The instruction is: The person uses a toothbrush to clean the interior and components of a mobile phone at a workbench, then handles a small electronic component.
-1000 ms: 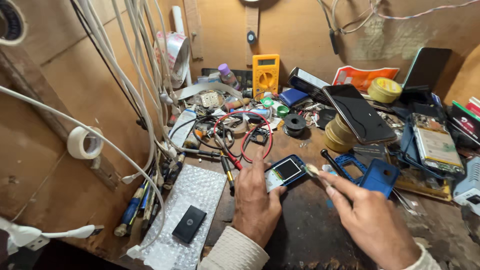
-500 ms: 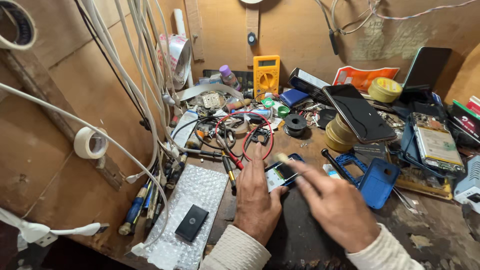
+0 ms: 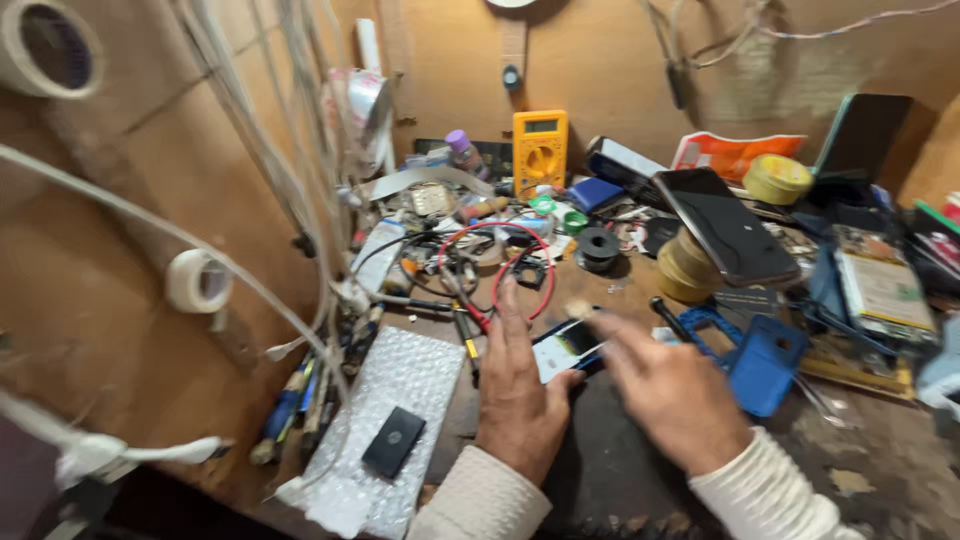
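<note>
Left hand (image 3: 520,400) flat, pinning a small phone (image 3: 566,347) to the surface — right hand (image 3: 672,400) loosely open over it, blurry.

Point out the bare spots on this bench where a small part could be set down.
Bare wood shows at the front right, between the right hand and the bench edge, below the blue phone case. A dark strip lies between both wrists, under the left hand. The bubble wrap has room around the black module. Everything behind the phone is crowded.
</note>
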